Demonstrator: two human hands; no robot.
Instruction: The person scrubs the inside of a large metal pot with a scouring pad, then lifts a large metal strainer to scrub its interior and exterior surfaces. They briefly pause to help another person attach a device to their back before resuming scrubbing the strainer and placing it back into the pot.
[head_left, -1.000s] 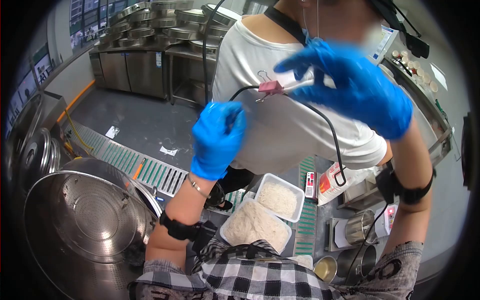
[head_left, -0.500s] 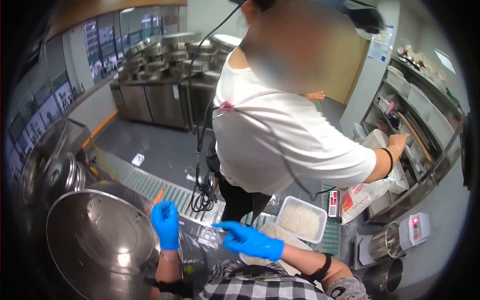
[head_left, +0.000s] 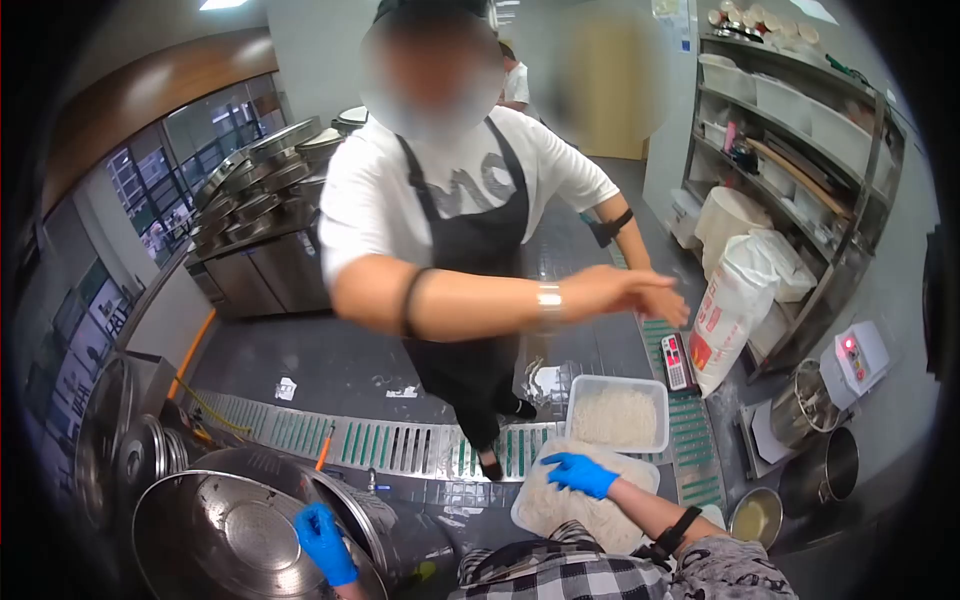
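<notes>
My right hand [head_left: 582, 474], in a blue glove, is over the near white tub [head_left: 640, 540] of pale, noodle-like food [head_left: 565, 507]. Its fingers are apart, with the tips pointing left; whether they touch the food is unclear. My left hand [head_left: 325, 543], also gloved in blue, is curled closed beside the rim of a large steel pot [head_left: 215, 540] at the lower left. Nothing clearly shows in its fingers. Just beyond the near tub sits a second white tub [head_left: 616, 412] with similar pale food.
A co-worker in a black apron [head_left: 465, 235] stands ahead, both arms stretched towards the right. A filled sack [head_left: 735, 310], a scale [head_left: 676, 362] and steel shelving [head_left: 800, 150] are at the right. Steel pots [head_left: 820, 470] stand at lower right. A drain grate [head_left: 390, 440] crosses the floor.
My right hand has moved right, over the near tub. My left hand appears lower. The co-worker has turned to face this way, arms now over the floor at the right. The view has shifted.
</notes>
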